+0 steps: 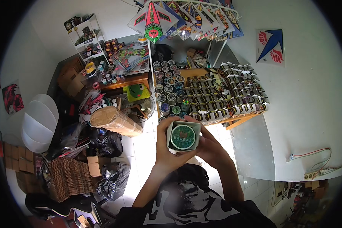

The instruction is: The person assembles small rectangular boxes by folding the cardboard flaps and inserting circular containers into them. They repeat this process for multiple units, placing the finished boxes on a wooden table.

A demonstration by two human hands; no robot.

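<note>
In front of my chest I hold a small open white box (197,125) between both hands. Inside it sits a round, spool-like thing (182,137) with a green printed top and a pale rim, facing up. My left hand (164,152) wraps the box's left side, its fingers partly hidden behind it. My right hand (211,149) grips the right side and lower corner. Just beyond the box, several round spools or tubs (171,98) with pale rims stand in rows on a wooden table (193,72).
Rows of small open boxes (207,95) cover the table's right part. Kites (152,21) hang from a rack above it. On the left stand a taped cardboard roll (114,119), black plastic bags (114,180), stacked flat cardboard (70,178) and a fan (140,110).
</note>
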